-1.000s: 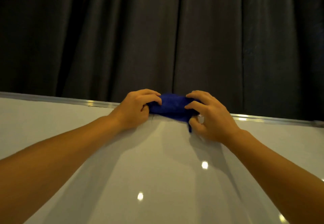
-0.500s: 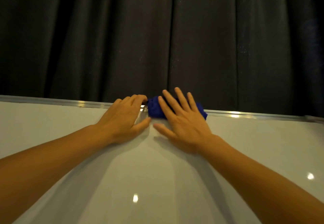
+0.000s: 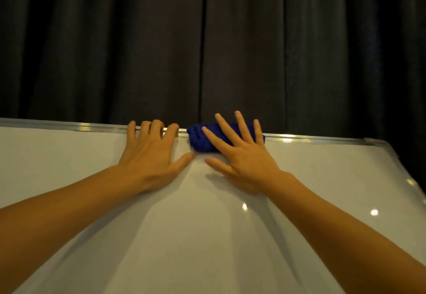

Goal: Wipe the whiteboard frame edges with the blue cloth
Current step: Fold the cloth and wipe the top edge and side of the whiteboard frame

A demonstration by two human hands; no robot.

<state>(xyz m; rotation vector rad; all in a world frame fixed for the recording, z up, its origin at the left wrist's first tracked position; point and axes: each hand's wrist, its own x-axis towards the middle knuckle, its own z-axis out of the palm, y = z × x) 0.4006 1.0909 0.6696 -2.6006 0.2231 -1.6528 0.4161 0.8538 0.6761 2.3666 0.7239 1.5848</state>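
The blue cloth [image 3: 198,141] lies bunched on the whiteboard's silver top frame edge [image 3: 69,126]. My right hand [image 3: 242,157] lies flat over it with fingers spread, pressing it against the frame and the board; most of the cloth's right part is hidden under the fingers. My left hand [image 3: 149,153] rests flat on the white board surface [image 3: 207,236] just left of the cloth. Its fingertips hook over the frame edge, and its thumb tip nearly touches the cloth.
A dark pleated curtain [image 3: 207,40] hangs right behind the board. The frame's top right corner [image 3: 368,141] shows at the right, with the side edge running down from it. Ceiling lights reflect as spots on the glossy board.
One second ago both hands pinched the bunched cloth. The left hand has let go and settled on the board and frame; the right hand has flattened onto the cloth.
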